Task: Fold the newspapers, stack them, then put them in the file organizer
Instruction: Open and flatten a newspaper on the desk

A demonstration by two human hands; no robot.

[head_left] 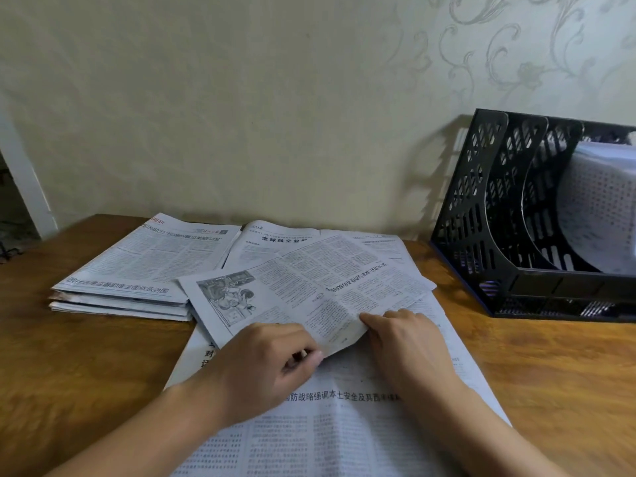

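A folded newspaper sheet [299, 290] with a drawing on its left part lies askew on top of a large open newspaper [344, 425] spread on the wooden table. My left hand [272, 363] pinches the sheet's near edge. My right hand [406, 342] presses flat on the same edge, fingers pointing left. A stack of folded newspapers [137, 273] sits at the back left. The black file organizer [516, 235] stands at the right against the wall, with white paper [599, 208] in its right slot.
The wooden table [69, 373] runs to the wall at the back. A white door frame [24, 187] stands at the far left. Another open page [275, 246] lies under the folded sheet near the wall.
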